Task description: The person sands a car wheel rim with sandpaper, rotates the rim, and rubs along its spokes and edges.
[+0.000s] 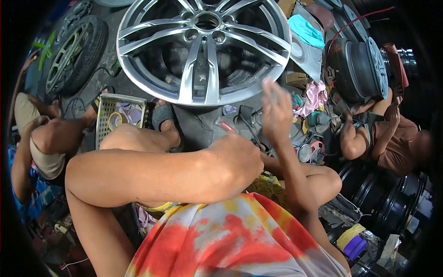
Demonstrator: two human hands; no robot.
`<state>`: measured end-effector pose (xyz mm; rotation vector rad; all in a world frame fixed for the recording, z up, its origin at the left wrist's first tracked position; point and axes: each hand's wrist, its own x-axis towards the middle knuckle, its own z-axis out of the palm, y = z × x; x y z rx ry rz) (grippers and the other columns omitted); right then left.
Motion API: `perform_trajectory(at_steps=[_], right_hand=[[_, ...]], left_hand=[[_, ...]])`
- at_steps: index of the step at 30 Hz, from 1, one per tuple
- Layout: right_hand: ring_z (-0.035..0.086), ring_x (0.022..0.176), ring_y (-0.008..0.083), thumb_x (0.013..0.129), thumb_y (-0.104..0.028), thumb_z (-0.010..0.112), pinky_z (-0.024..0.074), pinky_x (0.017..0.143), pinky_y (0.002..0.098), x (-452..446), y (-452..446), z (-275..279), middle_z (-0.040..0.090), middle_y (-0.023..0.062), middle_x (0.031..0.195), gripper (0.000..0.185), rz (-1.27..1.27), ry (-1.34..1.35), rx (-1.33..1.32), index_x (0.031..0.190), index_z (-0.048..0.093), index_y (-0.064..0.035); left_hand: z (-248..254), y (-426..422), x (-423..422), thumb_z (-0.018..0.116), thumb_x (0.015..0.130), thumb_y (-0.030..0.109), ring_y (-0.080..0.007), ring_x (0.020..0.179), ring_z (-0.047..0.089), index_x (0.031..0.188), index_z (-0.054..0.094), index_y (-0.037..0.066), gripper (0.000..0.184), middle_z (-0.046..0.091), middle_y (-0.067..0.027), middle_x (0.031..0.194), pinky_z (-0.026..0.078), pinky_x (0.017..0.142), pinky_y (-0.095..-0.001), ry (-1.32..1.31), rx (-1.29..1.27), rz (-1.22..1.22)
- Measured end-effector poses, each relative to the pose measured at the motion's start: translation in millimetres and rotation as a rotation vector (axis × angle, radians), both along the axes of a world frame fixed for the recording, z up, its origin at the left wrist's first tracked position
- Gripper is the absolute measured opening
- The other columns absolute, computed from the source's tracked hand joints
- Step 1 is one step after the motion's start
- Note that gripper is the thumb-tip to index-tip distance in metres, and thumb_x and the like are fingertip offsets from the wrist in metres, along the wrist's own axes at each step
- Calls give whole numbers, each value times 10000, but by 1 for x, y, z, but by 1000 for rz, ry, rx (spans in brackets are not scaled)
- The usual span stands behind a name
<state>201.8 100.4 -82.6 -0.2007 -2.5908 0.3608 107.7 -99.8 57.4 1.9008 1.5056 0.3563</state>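
Note:
My left hand (237,159) is curled closed in front of my chest, its back toward me, so whatever it may hold is hidden. A short red piece (227,127) shows just beyond its knuckles; I cannot tell if the hand grips it. Raised to the right, my right hand (278,111) has its fingers stretched upward, smeared by motion, with no object visible in it. Its fingertips are near the lower right rim of a silver alloy wheel rim (198,99). The wheel has paired spokes and lies face up ahead of both hands.
A plastic basket (104,122) with tape rolls stands left. Tyred wheels lie at far left (85,57) and right (357,69). Pink cloth (314,99) and tools clutter the right. Other people sit at both sides, one in a brown shirt (397,145). Black rims (383,194) are stacked lower right.

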Motion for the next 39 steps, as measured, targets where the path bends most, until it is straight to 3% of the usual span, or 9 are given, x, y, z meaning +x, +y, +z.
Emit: perform_trajectory(at_steps=[1,8,12,16,20,25,33,37,39], right_hand=[[635,1103,331,885,-12,684,507,976,410,-8,7,3,639,159,1382,497,-58,16,-62,1379,647,-55],[641,1135,362,939,-53,641,516,973,428,4,-36,4,626,190,1408,428,98,-23,-159,1366,646,-24],[626,1201,376,948,-50,608,509,983,460,-15,-11,-2,603,205,1428,435,-106,60,-142,1380,630,-7],[623,1176,372,1008,-39,542,491,1000,445,7,-55,-13,594,207,1432,381,-37,75,-234,1376,627,4],[625,1186,392,986,-10,574,500,983,448,-19,-21,-7,578,213,1445,415,-90,79,-232,1399,610,14],[546,1360,393,1017,-16,514,484,1072,416,5,-64,-17,558,206,1471,409,-54,98,-363,1419,587,6],[577,1334,372,1040,-54,496,485,1076,412,-13,-52,-13,552,215,1482,397,-121,125,-511,1425,586,-10],[607,1298,372,1045,-66,505,514,1043,405,0,-42,-12,564,198,1477,394,-18,104,-393,1428,585,-18],[618,1286,361,1044,-48,509,537,996,395,-19,-21,1,560,192,1483,390,-159,47,-397,1426,589,-29]], left_hand=[[6,5,1,692,752,101,-312,927,671,836,714,8,127,675,-163,923,519,799,-421,70,-135,-31],[2,6,2,695,755,90,-318,944,702,824,743,10,116,708,-183,944,545,812,-417,153,-96,-57],[6,7,7,685,769,104,-298,934,702,830,748,25,117,709,-176,954,538,791,-404,114,-68,-39],[4,6,2,672,793,124,-279,910,700,828,747,41,117,705,-157,944,533,762,-397,206,-69,-52],[3,6,5,676,795,129,-276,891,705,825,749,44,116,709,-145,906,536,750,-391,194,-62,-48],[-2,1,7,687,801,140,-269,873,702,822,747,58,104,694,-125,857,532,739,-384,272,-14,-15],[2,1,5,704,829,180,-273,841,726,824,761,46,146,719,-138,859,562,736,-387,224,7,-11],[0,3,8,702,831,167,-289,859,738,839,769,27,155,727,-155,873,573,752,-397,265,-3,-21],[2,2,9,701,824,152,-290,860,743,844,773,21,151,732,-163,879,579,748,-397,259,15,-9]])
